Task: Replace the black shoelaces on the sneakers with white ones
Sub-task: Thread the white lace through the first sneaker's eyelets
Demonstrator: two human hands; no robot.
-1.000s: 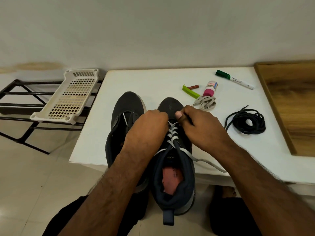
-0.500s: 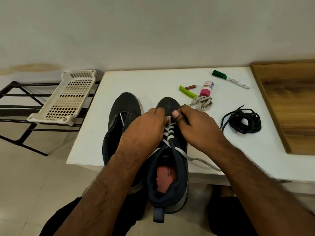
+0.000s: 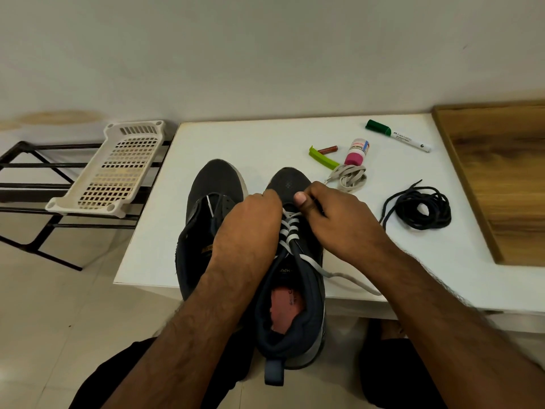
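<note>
Two dark sneakers stand side by side at the near edge of the white table [image 3: 253, 140]. The right sneaker [image 3: 290, 317] carries a white lace [image 3: 290, 230] threaded through its lower eyelets, one loose end trailing right over the table edge. My left hand [image 3: 250, 225] lies curled over the shoe's left side by the eyelets; its fingertips are hidden. My right hand [image 3: 333, 219] pinches the lace at the lowest eyelets, thumb up. The left sneaker [image 3: 212, 187] has no lace. A bundled white lace [image 3: 349, 178] and a coil of black laces [image 3: 420, 206] lie to the right.
A green-capped marker [image 3: 396, 139], a small pink-capped bottle [image 3: 356, 152], a green clip [image 3: 323, 157] and a small brown stick [image 3: 327, 149] lie at the back right. A wooden board [image 3: 507, 178] borders the table's right. A white perforated tray [image 3: 112, 169] rests on a black rack on the left.
My hands stay at the lower eyelets of the right sneaker. My right thumb has lifted slightly along the lace. The view has shifted a little.
</note>
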